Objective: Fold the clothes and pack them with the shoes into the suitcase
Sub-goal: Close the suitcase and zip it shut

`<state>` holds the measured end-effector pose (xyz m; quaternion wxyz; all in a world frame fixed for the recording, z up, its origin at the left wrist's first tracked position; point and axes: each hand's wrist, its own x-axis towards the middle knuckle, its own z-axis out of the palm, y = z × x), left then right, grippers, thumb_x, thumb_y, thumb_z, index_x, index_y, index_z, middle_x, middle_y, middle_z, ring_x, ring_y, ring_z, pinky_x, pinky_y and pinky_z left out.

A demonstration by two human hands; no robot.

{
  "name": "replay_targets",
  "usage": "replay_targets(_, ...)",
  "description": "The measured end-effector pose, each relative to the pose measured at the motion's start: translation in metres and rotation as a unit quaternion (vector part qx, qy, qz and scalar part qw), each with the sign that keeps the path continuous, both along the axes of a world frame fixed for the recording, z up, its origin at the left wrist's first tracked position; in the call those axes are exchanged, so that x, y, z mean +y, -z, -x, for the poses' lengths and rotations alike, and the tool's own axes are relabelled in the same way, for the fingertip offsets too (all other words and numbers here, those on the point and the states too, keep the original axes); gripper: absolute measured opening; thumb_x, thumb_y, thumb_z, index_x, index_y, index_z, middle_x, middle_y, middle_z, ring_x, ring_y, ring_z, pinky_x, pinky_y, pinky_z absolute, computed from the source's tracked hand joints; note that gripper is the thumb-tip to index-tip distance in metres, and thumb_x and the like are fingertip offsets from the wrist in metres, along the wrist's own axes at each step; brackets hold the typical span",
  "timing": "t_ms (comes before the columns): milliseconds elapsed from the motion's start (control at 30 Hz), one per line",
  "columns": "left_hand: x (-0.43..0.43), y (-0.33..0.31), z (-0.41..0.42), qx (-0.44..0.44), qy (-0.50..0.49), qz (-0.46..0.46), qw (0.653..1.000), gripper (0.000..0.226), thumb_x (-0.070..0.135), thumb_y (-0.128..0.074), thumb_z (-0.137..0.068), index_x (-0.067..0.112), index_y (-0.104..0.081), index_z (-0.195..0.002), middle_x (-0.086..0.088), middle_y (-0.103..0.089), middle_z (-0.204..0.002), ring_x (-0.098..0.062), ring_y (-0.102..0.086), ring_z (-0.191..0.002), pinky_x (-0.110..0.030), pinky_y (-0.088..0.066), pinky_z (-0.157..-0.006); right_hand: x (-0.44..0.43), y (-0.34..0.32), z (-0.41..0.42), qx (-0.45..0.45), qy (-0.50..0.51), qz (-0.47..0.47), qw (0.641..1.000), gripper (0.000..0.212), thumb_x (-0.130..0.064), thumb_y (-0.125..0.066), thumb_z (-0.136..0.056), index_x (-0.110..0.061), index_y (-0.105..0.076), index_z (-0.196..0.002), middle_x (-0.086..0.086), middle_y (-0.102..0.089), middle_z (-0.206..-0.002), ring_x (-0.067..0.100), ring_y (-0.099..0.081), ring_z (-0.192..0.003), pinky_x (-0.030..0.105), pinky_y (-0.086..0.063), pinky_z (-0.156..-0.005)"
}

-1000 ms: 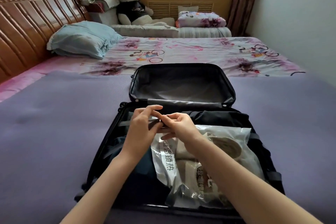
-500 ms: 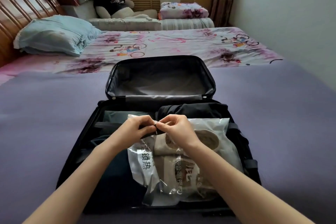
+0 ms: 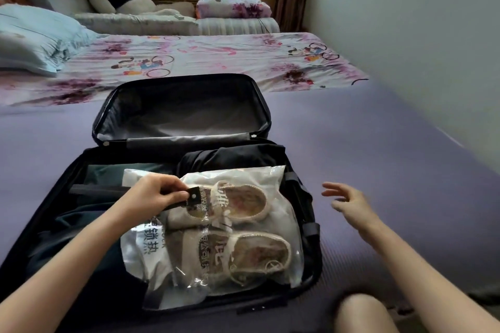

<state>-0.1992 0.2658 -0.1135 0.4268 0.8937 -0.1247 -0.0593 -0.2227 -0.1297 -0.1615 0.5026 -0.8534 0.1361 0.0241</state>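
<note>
In the lower centre of the frame I see the suitcase [image 3: 305, 224] lying open, with the shoes [image 3: 243, 227] in a clear plastic bag [image 3: 151, 254] on top of dark folded clothes [image 3: 232, 155]. My left hand [image 3: 157, 196] pinches the end of a black strap [image 3: 193, 197]; my right hand [image 3: 351, 204] is spread, empty, at centre right. I judge the bag light and slippery, the strap limp, so I would hold it near the snap.

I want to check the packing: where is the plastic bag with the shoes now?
In the head view, the plastic bag with the shoes lies inside the open suitcase, in its right half, on top of the dark clothes.
</note>
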Motion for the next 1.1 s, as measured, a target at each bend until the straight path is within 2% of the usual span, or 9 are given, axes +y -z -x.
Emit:
replay_targets(167, -0.002, 0.005, -0.001, -0.003, -0.008, -0.007, 1.0, 0.012, 0.007, -0.072, -0.078, 0.02, -0.073, -0.08, 0.002, -0.073, -0.076, -0.012, -0.069, -0.074, -0.024, -0.054, -0.071, -0.018, 0.052, 0.006, 0.078, -0.15, 0.198, 0.965, 0.047, -0.019, -0.068, -0.085, -0.034, -0.055, -0.127, -0.002, -0.053, -0.117, 0.023, -0.037, -0.115, 0.029, -0.031, -0.098)
replay_targets(367, -0.009, 0.003, 0.003, -0.028, -0.006, -0.016, 0.999, 0.02, 0.001, -0.072, -0.076, 0.021, -0.072, -0.074, 0.004, -0.072, -0.075, -0.008, -0.066, -0.069, -0.018, -0.05, -0.067, -0.006, 0.071, -0.005, 0.059, -0.129, 0.273, 0.952, 0.039, -0.031, -0.064, -0.088, -0.033, -0.057, -0.126, 0.0, -0.048, -0.12, 0.023, -0.035, -0.115, 0.027, -0.027, -0.096)
replay_targets(500, -0.006, 0.005, 0.001, -0.003, -0.014, 0.001, 1.0, 0.023, 0.003, -0.07, -0.078, 0.026, -0.074, -0.079, 0.003, -0.073, -0.077, -0.009, -0.068, -0.073, -0.021, -0.052, -0.072, -0.009, 0.077, -0.009, -0.031, -0.067, 0.255, 0.964, 0.013, -0.023, -0.068, -0.085, -0.026, -0.072, -0.097, 0.001, -0.061, -0.101, 0.02, -0.038, -0.1, 0.027, -0.025, -0.081)
replay_targets(600, -0.005, 0.007, 0.0, 0.005, -0.015, 0.008, 1.0, 0.019, 0.003, -0.07, -0.079, 0.021, -0.074, -0.077, 0.001, -0.073, -0.078, -0.015, -0.07, -0.077, -0.026, -0.053, -0.076, -0.03, 0.071, -0.006, -0.104, 0.025, 0.204, 0.973, 0.009, -0.014, -0.074, -0.079, -0.017, -0.07, -0.086, 0.005, -0.063, -0.095, 0.023, -0.048, -0.102, 0.026, -0.033, -0.082)
replay_targets(667, -0.005, 0.007, 0.0, 0.005, -0.019, 0.004, 1.0, 0.019, 0.003, -0.07, -0.079, 0.021, -0.074, -0.078, 0.001, -0.073, -0.078, -0.016, -0.07, -0.078, -0.027, -0.053, -0.077, -0.044, 0.064, -0.003, -0.168, 0.052, 0.266, 0.948, 0.014, -0.005, -0.075, -0.075, -0.013, -0.068, -0.084, 0.006, -0.062, -0.093, 0.023, -0.051, -0.101, 0.03, -0.04, -0.082)
replay_targets(767, -0.005, 0.007, 0.001, 0.001, -0.018, 0.003, 1.0, 0.025, 0.004, -0.07, -0.078, 0.028, -0.073, -0.083, 0.003, -0.073, -0.078, -0.014, -0.069, -0.077, -0.027, -0.053, -0.076, -0.057, 0.066, 0.0, -0.211, -0.025, 0.377, 0.901, 0.029, 0.012, -0.069, -0.065, -0.013, -0.069, -0.08, 0.003, -0.067, -0.092, 0.026, -0.054, -0.1, 0.037, -0.045, -0.083)
replay_targets(900, -0.006, 0.005, 0.002, -0.005, -0.016, 0.006, 1.0, 0.03, 0.003, -0.07, -0.078, 0.032, -0.072, -0.086, 0.005, -0.073, -0.079, -0.009, -0.068, -0.076, -0.02, -0.052, -0.075, -0.062, 0.078, 0.009, -0.116, -0.073, 0.279, 0.95, 0.033, 0.004, -0.053, -0.075, -0.019, -0.074, -0.084, 0.001, -0.068, -0.1, 0.023, -0.055, -0.104, 0.041, -0.043, -0.091)
replay_targets(1033, -0.007, 0.004, 0.002, -0.005, -0.024, 0.006, 1.0, 0.022, -0.001, -0.069, -0.078, 0.02, -0.073, -0.077, 0.006, -0.072, -0.078, -0.006, -0.067, -0.073, -0.01, -0.049, -0.069, -0.06, 0.073, 0.003, -0.079, 0.121, 0.071, 0.987, 0.034, -0.003, -0.051, -0.088, -0.033, -0.066, -0.091, 0.01, -0.066, -0.107, 0.024, -0.051, -0.1, 0.029, -0.038, -0.08)
replay_targets(1100, -0.009, 0.003, 0.004, 0.0, -0.024, 0.01, 1.0, 0.022, -0.002, -0.068, -0.078, 0.019, -0.073, -0.077, 0.005, -0.072, -0.077, -0.004, -0.066, -0.071, -0.008, -0.049, -0.068, -0.059, 0.071, -0.003, -0.008, 0.15, 0.127, 0.981, 0.015, -0.026, -0.06, -0.091, -0.027, -0.069, -0.102, 0.013, -0.062, -0.114, 0.031, -0.043, -0.111, 0.033, -0.036, -0.09)
